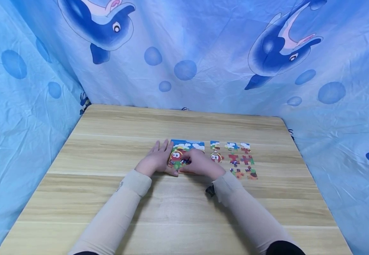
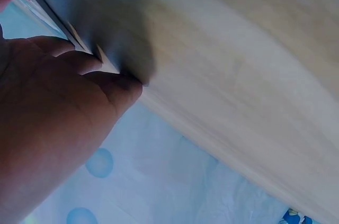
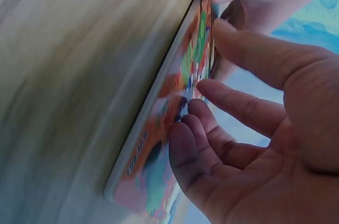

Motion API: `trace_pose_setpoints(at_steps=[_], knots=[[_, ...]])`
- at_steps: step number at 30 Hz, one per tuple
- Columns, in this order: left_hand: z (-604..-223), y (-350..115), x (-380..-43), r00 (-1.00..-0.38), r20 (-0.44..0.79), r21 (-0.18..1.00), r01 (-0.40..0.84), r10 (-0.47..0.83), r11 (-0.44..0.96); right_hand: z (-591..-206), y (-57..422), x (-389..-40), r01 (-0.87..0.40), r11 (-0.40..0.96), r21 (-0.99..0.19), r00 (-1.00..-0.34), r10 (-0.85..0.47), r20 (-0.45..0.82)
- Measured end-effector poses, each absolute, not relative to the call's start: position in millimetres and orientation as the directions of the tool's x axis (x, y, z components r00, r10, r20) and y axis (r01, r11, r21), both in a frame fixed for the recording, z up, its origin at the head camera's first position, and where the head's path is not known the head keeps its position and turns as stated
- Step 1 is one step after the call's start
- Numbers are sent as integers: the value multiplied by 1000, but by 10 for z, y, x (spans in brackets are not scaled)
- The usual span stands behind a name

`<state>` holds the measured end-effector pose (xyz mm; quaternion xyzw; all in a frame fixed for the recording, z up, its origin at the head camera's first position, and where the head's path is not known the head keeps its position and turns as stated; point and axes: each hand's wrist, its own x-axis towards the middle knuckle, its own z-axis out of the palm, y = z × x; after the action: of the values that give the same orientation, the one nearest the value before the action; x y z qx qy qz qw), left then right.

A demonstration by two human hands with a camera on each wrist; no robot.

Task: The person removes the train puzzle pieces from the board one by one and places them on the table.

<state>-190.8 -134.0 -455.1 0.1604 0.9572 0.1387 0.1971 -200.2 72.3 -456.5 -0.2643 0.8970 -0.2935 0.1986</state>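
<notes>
The pale wooden table carries a flat rectangular cartoon puzzle board in blue, red and green at its middle. The left hand lies flat, fingers straight, on the board's left edge. The right hand presses relaxed fingertips onto its picture.

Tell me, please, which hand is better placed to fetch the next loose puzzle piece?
The right hand, probably: the loose pieces lie just to its right, while the left hand rests flat at the puzzle board's far left edge.
</notes>
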Motion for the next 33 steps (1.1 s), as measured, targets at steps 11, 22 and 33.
trace_pose_setpoints(at_steps=[11,22,33], knots=[[-4595,-1367,-1905,-869,-330,334,256,367,907,-4588,591,-1969,-269,727,-631,-834,-504,-226],[-4601,-1362,-1900,-871,-330,319,260,364,911,-4592,550,-2001,-197,716,-669,-882,-427,-197],[-4636,-1362,-1907,-878,-305,328,266,369,906,-4499,922,-2074,-129,642,-756,-900,-395,-182]])
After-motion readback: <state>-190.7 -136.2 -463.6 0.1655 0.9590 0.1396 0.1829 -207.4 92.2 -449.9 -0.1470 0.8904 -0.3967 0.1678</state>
